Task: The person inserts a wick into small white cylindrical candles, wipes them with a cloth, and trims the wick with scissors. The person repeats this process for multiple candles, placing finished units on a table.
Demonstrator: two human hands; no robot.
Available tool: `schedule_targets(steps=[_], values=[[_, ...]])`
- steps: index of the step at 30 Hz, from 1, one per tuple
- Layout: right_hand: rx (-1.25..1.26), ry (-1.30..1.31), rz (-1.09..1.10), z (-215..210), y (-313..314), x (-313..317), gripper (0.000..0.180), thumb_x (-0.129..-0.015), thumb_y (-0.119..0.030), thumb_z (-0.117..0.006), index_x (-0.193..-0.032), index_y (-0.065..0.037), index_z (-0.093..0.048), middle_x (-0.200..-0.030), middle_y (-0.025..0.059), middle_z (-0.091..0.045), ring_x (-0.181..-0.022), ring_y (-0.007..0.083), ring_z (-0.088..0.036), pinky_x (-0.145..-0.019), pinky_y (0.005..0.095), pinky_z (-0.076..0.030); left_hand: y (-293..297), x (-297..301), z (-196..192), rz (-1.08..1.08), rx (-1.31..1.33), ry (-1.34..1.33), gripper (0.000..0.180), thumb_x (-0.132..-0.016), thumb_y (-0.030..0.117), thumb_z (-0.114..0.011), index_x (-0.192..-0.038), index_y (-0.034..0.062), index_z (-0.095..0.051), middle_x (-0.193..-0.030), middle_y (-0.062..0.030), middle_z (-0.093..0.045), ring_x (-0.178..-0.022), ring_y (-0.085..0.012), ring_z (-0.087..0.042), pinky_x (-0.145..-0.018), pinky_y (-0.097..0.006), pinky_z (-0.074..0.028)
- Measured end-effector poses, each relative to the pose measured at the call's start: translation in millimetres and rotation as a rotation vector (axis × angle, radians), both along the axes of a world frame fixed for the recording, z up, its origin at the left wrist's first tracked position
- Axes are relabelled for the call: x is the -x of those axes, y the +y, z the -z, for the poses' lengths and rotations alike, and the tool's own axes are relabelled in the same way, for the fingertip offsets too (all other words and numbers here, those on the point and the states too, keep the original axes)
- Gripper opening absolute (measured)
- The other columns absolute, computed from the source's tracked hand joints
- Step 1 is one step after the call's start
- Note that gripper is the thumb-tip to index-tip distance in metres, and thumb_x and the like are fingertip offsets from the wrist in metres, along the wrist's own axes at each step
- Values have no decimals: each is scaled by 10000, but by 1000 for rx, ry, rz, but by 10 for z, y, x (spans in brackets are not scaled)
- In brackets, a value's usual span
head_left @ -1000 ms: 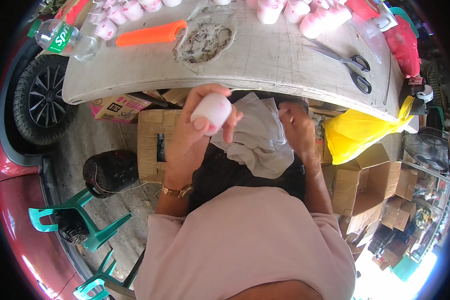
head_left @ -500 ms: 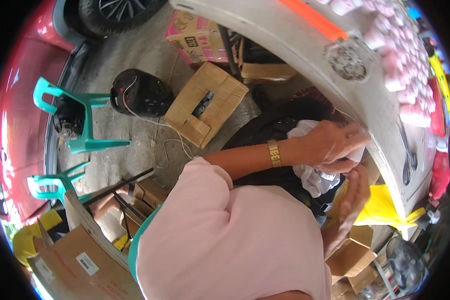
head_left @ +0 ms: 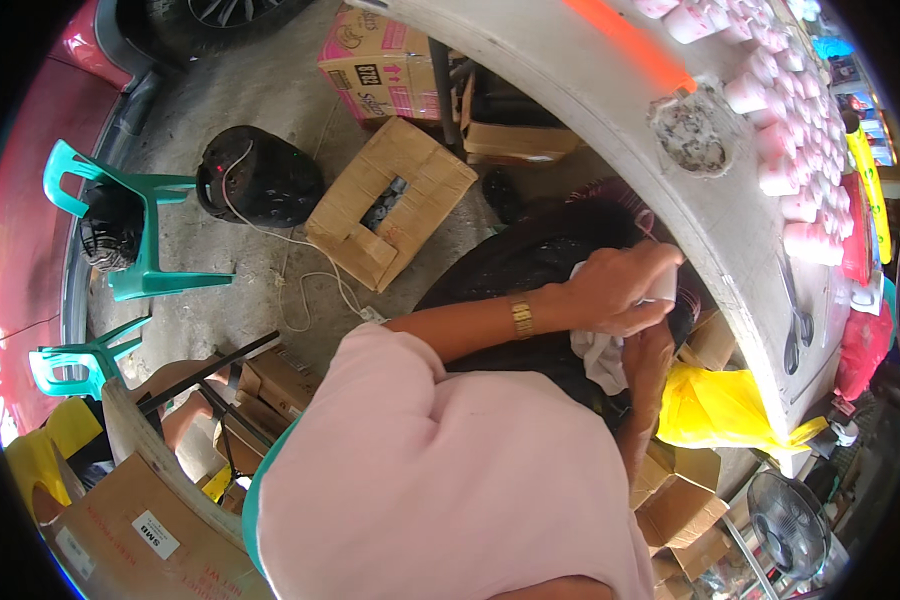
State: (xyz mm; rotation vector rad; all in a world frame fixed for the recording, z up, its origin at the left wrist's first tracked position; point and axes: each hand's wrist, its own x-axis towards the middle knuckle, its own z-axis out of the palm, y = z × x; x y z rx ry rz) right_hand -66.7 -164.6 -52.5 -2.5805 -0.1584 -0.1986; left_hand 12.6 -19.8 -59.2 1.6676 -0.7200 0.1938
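Observation:
My left hand [head_left: 625, 285], with a gold watch at its wrist, is closed around a small white cup-shaped thing [head_left: 662, 288]. My right hand [head_left: 650, 345] is just beneath it with curled fingers pressed close. What the right fingers grip is hidden. White cloth [head_left: 600, 358] bunches under the left hand and beside the right wrist, over dark fabric [head_left: 530, 265]. Both hands are near the pale table's edge. On that table [head_left: 570, 70] stand rows of small pink-and-white cups [head_left: 785, 150].
A yellow plastic bag [head_left: 715, 405] hangs by the table edge. Black-handled scissors [head_left: 798, 325] lie on the tabletop, with an orange strip [head_left: 635, 45] farther back. Cardboard boxes [head_left: 400, 200], a black speaker-like case [head_left: 260, 180], green chairs [head_left: 135, 220], a fan [head_left: 785, 520] and cords surround me. Another person's yellow clothing [head_left: 40, 470] shows lower left.
My right hand has gone from outstretched fingers to curled ones, moving up against the left hand. The white cup-shaped thing shows more clearly now. The whole view has shifted slightly.

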Motion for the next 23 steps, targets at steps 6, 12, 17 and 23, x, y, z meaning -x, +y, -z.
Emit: schedule_targets(steps=[6,12,17,23], values=[[-379,35,167,-477,-127,85,81,-876,4,-551,-949,22,-582,-942,139,-614,-822,227,-586,-775,305,-466,138,-34,-53,-22,-59,30,547,-807,237,-709,-1251,22,-471,-1036,-196,-603,-779,-327,-656,-672,-378,-534],[-546,42,374,-783,-158,163,134,-967,-109,-468,-975,-20,-568,-1003,83,-631,-859,176,-562,-801,284,-444,101,59,-413,153,70,397,416,-886,260,-649,-1203,35,-499,-922,-84,-582,-747,-163,-573,-655,-288,-467],[-988,121,235,-948,-398,253,158,-984,-186,-500,-971,-49,-578,-826,40,-644,-772,109,-549,-686,231,-434,174,-127,-1041,205,249,398,461,-894,394,-634,-1159,27,-552,-897,-39,-544,-735,-84,-537,-612,-251,-534],[-331,477,-545,-732,-721,209,148,-855,-107,-642,-965,-21,-689,-940,160,-710,-824,256,-707,-755,292,-528,-139,-371,-1622,178,417,-290,432,-799,283,-707,-1114,54,-520,-768,-73,-587,-633,-175,-607,-550,-303,-495]])
